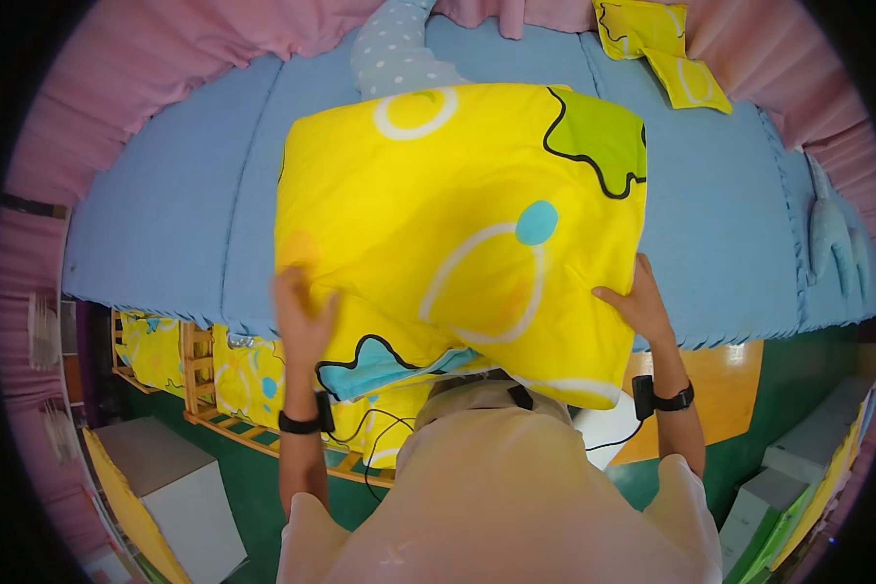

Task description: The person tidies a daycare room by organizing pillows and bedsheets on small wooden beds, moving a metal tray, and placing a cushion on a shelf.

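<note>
One yellow cloth (pixel 389 204) spread over the near edge of the blue bed (pixel 165 224). The left hand (pixel 303 313), blurred, was at its left side, grip apart; the right hand (pixel 645 302) was at its right edge, grip also apart.

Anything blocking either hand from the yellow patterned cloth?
Nothing visible. The left hand, blurred, overlaps the left side of the yellow patterned cloth; the right hand is at its right edge, thumb over the upper face. No object shows between either hand and the cloth. Firm contact: can't tell.
</note>
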Tool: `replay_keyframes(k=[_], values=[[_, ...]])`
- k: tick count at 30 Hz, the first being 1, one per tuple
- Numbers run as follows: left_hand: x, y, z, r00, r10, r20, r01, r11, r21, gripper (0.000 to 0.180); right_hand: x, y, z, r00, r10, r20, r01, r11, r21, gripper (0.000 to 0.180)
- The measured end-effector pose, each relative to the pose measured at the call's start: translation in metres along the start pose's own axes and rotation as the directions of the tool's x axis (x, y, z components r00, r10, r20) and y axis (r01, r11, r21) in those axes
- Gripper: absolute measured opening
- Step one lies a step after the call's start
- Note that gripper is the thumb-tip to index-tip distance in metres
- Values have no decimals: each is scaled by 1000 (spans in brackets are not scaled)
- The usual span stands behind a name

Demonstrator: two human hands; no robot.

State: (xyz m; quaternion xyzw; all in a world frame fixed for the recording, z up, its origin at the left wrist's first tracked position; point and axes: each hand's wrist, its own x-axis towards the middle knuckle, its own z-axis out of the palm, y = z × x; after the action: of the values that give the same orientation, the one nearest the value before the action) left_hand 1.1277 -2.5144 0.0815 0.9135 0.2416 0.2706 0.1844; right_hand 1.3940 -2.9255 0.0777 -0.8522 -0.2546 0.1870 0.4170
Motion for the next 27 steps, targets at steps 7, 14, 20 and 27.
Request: replay_keyframes(k=[7, 14, 20, 27], values=[[38, -67, 35, 864, -471, 179, 457, 882, 111, 45, 48, 0, -1, 996, 84, 7, -81, 940, 331, 43], [-18, -77, -9, 906, -404, -123, 376, 905, -198, 35, 41, -35, -6, 996, -78, 31, 63, 938, 341, 30], [-63, -142, 21, 825, -544, -153, 493, 825, -275, 35, 80, 6, 69, 1000, -4, 30, 9, 989, -146, 41], [-35, -158, 27, 684, -724, -84, 728, 685, 24, 55, 118, 34, 73, 985, 151, -83, -172, 850, -498, 86]])
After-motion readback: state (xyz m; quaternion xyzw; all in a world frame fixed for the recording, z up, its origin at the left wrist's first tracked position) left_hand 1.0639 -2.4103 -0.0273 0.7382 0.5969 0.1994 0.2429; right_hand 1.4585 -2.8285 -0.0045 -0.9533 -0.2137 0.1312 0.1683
